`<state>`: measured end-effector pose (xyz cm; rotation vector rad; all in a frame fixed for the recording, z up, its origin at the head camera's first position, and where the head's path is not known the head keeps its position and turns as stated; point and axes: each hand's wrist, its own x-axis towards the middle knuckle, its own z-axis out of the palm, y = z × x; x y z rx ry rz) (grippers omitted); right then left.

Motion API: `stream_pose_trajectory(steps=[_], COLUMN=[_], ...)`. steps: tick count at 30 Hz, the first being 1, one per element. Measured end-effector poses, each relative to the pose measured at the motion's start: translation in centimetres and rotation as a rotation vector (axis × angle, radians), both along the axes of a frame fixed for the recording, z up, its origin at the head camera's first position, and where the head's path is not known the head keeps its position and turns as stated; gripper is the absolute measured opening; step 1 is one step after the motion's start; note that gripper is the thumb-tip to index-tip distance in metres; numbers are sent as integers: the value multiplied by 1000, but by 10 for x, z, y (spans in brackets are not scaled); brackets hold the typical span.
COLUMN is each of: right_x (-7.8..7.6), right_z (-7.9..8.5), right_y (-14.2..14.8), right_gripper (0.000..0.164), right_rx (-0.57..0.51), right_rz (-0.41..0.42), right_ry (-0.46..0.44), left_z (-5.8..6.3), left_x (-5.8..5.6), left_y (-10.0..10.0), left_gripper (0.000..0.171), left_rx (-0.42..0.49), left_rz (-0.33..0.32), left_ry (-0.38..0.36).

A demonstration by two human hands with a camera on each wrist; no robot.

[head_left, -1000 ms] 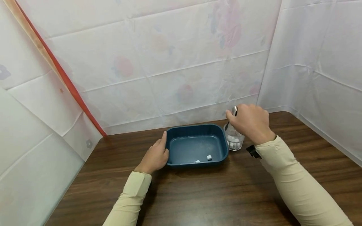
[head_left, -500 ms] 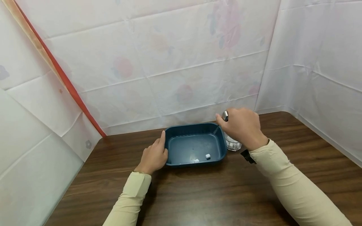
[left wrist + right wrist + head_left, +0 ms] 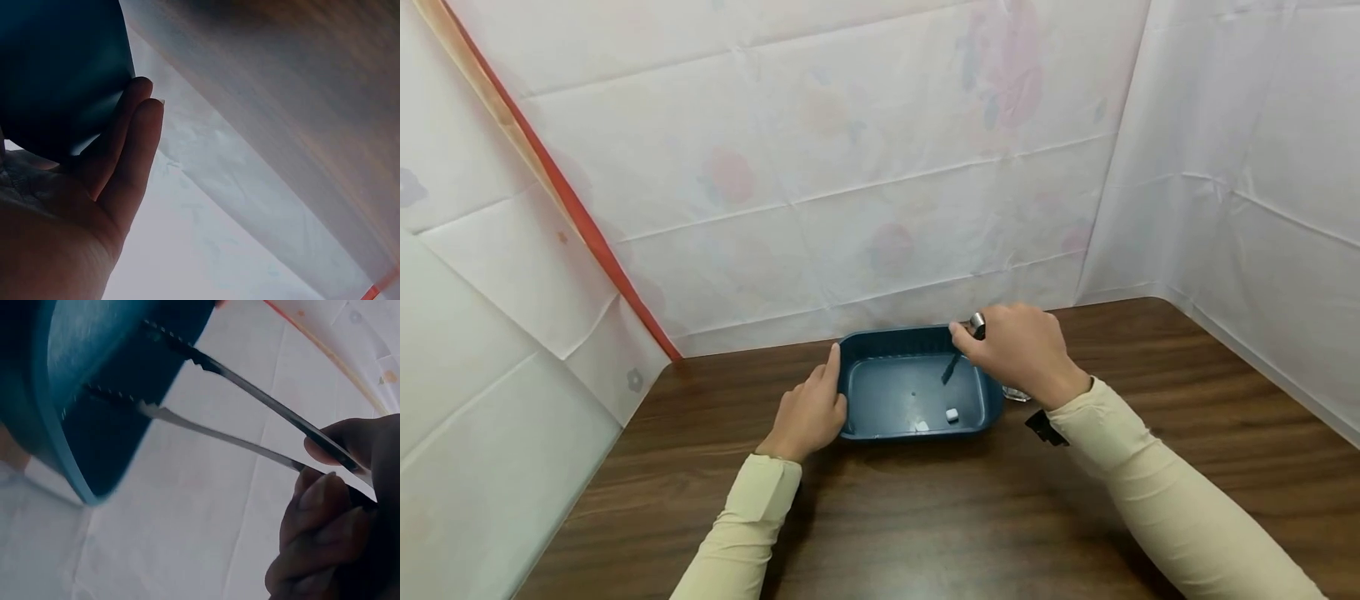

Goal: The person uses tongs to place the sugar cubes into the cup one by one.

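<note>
A dark blue-green rectangular dish [image 3: 880, 439] stands on the table in the head view, with small white cubes [image 3: 952, 415] near its front wall. My left hand [image 3: 807, 412] rests against its left side, fingers fairly straight along the wall; the left wrist view shows those fingers [image 3: 134, 150] touching the dish from outside. Metal tongs [image 3: 250, 447] are gripped in my right hand [image 3: 1024, 346], thumb on one arm and curled fingers on the other. Their serrated tips point down into the dish, standing apart with no cube between them. A glass [image 3: 1017, 394] is mostly hidden beneath my right hand.
The brown wood-grain table [image 3: 925, 517] extends in front of the dish and to both sides. White patterned sheeting [image 3: 880, 183] rises close behind it and along the left and right edges. A red strip [image 3: 587, 233] runs down the left corner.
My right hand has moved the tongs left and slightly toward me, from the glass to above the dish. The left hand and the cubes in the dish have stayed in place.
</note>
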<state>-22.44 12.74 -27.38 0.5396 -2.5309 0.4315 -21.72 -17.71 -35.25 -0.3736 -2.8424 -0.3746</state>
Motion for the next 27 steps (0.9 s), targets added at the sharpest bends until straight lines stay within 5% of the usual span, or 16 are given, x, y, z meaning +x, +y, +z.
stream_pose_trajectory(steps=[13,27], right_x=[-6,-13], right_z=[-13,-19], right_y=[-10,-9], right_gripper=[55,56], right_rx=[53,70], right_rz=[60,90], right_ry=[-280,-281], left_z=[-3,-1], left_x=[-1,-1], left_y=[-1,-2], left_gripper=[72,69], left_rx=[21,39], left_rz=[-5,15], left_ry=[-24,-22])
